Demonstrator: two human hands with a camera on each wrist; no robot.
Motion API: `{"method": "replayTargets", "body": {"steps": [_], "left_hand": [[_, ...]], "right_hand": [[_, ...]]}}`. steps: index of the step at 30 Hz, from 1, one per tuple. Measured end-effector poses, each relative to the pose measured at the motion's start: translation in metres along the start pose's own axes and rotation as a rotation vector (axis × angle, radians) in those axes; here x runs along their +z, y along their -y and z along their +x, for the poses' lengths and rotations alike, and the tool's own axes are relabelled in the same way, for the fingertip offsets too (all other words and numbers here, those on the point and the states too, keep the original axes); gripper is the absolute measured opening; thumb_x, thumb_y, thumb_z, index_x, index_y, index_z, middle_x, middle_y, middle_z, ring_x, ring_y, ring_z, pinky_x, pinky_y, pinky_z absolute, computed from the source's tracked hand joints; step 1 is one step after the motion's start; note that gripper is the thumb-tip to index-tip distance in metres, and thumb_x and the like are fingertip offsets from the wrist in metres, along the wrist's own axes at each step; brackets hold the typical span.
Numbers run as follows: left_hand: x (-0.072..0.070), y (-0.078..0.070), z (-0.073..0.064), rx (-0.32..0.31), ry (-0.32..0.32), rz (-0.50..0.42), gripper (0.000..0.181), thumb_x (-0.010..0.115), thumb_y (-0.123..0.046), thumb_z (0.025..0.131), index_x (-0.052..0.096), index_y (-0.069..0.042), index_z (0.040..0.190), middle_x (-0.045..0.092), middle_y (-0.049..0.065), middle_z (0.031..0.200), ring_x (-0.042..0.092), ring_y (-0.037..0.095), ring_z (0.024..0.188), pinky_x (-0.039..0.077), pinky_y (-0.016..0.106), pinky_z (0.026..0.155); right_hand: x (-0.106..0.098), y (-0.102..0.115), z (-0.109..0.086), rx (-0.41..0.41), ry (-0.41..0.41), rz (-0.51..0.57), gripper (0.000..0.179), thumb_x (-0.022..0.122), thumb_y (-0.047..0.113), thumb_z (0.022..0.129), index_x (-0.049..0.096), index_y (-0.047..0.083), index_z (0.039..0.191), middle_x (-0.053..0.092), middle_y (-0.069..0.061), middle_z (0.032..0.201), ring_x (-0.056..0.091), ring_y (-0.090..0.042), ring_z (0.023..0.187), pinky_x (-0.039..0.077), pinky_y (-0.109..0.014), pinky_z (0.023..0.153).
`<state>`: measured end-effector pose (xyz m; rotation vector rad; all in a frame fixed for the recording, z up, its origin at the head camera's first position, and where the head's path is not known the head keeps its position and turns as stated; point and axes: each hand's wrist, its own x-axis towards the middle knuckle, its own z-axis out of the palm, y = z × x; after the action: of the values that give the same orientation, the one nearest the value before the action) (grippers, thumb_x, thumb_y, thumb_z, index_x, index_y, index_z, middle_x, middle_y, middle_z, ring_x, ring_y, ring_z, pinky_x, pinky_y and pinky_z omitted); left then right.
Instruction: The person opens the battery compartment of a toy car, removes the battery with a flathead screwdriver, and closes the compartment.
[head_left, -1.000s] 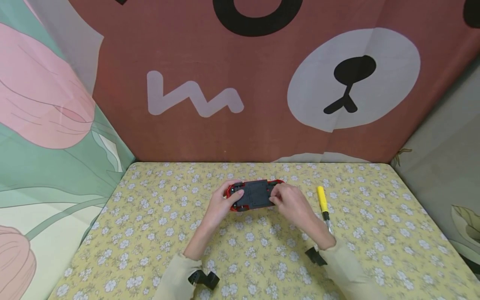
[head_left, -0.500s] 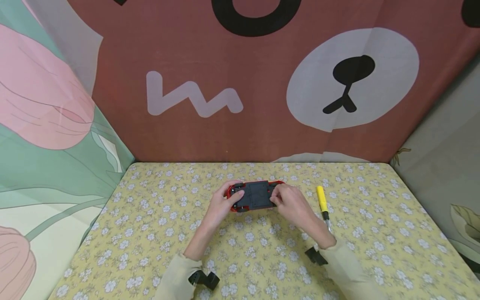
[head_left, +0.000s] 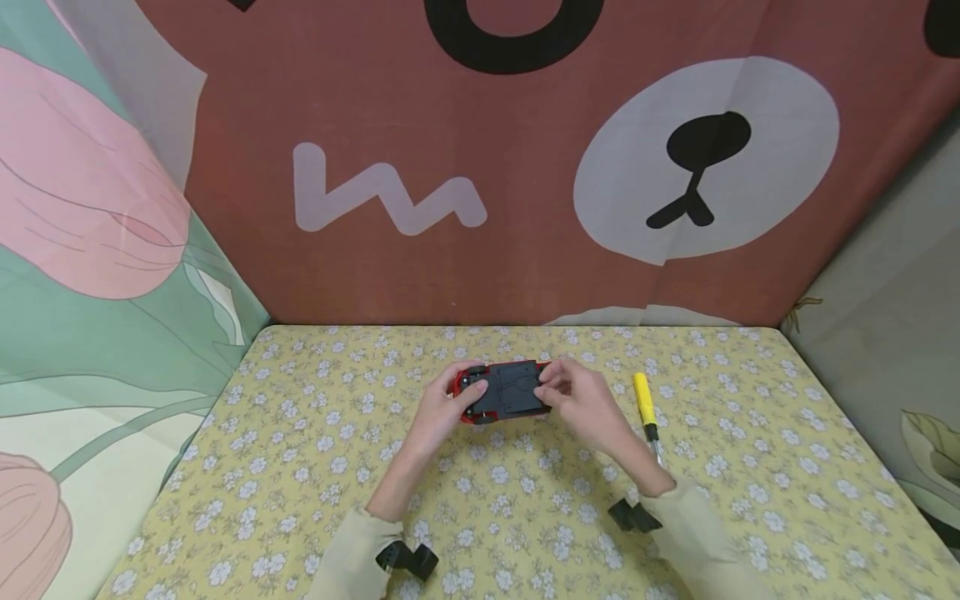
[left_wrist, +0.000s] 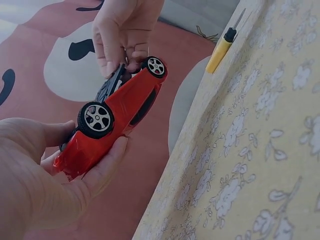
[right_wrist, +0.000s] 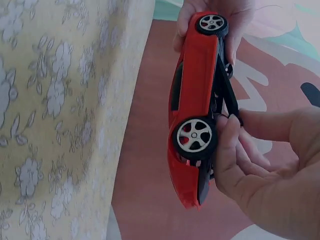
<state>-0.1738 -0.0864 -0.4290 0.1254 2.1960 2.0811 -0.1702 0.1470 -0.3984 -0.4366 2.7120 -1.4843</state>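
Red car (left_wrist: 125,102) is floating over the bench (head_left: 300,475), well in from both side edges, left hand (head_left: 444,398) gripping one end, right hand (head_left: 588,404) pinching the ajar cover (right_wrist: 229,92).

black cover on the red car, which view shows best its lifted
The right wrist view: the black cover is edge-on, angled off the red car, pinched by the right hand. The head view shows its broad face; the left wrist view, a narrow strip.

toy car (head_left: 513,390) partly behind fingers (head_left: 559,368)
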Motion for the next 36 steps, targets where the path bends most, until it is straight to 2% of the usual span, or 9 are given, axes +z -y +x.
{"method": "replayTargets", "body": {"steps": [4, 7, 12, 17, 21, 26, 30, 36], "left_hand": [[0.001, -0.002, -0.002, 0.003, 0.008, -0.011, 0.039, 0.067, -0.02, 0.103, 0.063, -0.012, 0.14, 0.063, 0.017, 0.133, 0.068, 0.027, 0.108, 0.058, 0.033, 0.079], [0.002, -0.003, -0.003, 0.004, 0.018, 0.008, 0.039, 0.068, -0.021, 0.102, 0.063, -0.012, 0.14, 0.064, 0.015, 0.132, 0.069, 0.024, 0.104, 0.057, 0.032, 0.077], [0.004, -0.003, -0.003, 0.002, 0.036, 0.022, 0.038, 0.069, -0.023, 0.102, 0.065, -0.015, 0.139, 0.063, 0.014, 0.133, 0.068, 0.023, 0.102, 0.056, 0.032, 0.076], [0.004, -0.002, -0.003, -0.011, 0.032, 0.018, 0.038, 0.069, -0.023, 0.102, 0.065, -0.015, 0.139, 0.062, 0.014, 0.134, 0.067, 0.023, 0.103, 0.056, 0.032, 0.078], [0.004, -0.002, -0.002, -0.016, 0.031, 0.0, 0.038, 0.069, -0.022, 0.102, 0.065, -0.014, 0.139, 0.062, 0.014, 0.133, 0.067, 0.021, 0.101, 0.057, 0.031, 0.076], [0.002, -0.002, -0.001, -0.021, 0.031, -0.034, 0.041, 0.068, -0.019, 0.102, 0.062, -0.011, 0.141, 0.062, 0.017, 0.132, 0.069, 0.022, 0.099, 0.058, 0.031, 0.074], [0.002, -0.002, -0.001, -0.021, 0.03, -0.049, 0.041, 0.067, -0.018, 0.103, 0.061, -0.01, 0.142, 0.062, 0.018, 0.132, 0.069, 0.024, 0.103, 0.058, 0.031, 0.076], [0.001, -0.002, 0.0, -0.026, 0.007, -0.051, 0.038, 0.068, -0.018, 0.102, 0.064, -0.013, 0.139, 0.063, 0.017, 0.132, 0.069, 0.025, 0.103, 0.058, 0.032, 0.077]], "right_hand": [[0.001, 0.0, 0.001, 0.015, -0.02, 0.158, 0.036, 0.067, 0.0, 0.098, 0.054, -0.003, 0.132, 0.069, -0.012, 0.094, 0.069, -0.026, 0.082, 0.06, -0.046, 0.074], [0.001, 0.002, 0.0, 0.013, -0.015, 0.191, 0.046, 0.07, 0.001, 0.097, 0.054, -0.004, 0.139, 0.069, -0.014, 0.095, 0.071, -0.026, 0.083, 0.061, -0.046, 0.074], [0.002, 0.003, 0.0, -0.012, -0.012, 0.159, 0.041, 0.072, 0.003, 0.096, 0.061, -0.006, 0.135, 0.068, -0.012, 0.091, 0.071, -0.025, 0.081, 0.061, -0.046, 0.07], [0.001, 0.003, 0.0, -0.007, -0.01, 0.167, 0.041, 0.072, 0.001, 0.096, 0.061, -0.006, 0.134, 0.068, -0.012, 0.091, 0.071, -0.024, 0.079, 0.061, -0.047, 0.07], [-0.002, 0.003, 0.0, -0.001, -0.02, 0.16, 0.039, 0.072, 0.003, 0.096, 0.062, -0.005, 0.133, 0.068, -0.012, 0.091, 0.072, -0.026, 0.082, 0.062, -0.043, 0.069], [-0.008, 0.003, 0.0, -0.011, -0.05, 0.118, 0.037, 0.073, 0.007, 0.097, 0.063, -0.002, 0.132, 0.07, -0.01, 0.091, 0.072, -0.025, 0.083, 0.06, -0.036, 0.067], [-0.015, 0.001, 0.001, -0.01, -0.08, 0.082, 0.035, 0.073, 0.009, 0.097, 0.066, 0.0, 0.13, 0.071, -0.008, 0.089, 0.071, -0.022, 0.08, 0.058, -0.035, 0.066], [-0.027, -0.001, 0.004, 0.033, -0.108, 0.108, 0.03, 0.07, 0.01, 0.1, 0.066, 0.001, 0.129, 0.072, -0.011, 0.09, 0.072, -0.021, 0.081, 0.061, -0.035, 0.069]]}}
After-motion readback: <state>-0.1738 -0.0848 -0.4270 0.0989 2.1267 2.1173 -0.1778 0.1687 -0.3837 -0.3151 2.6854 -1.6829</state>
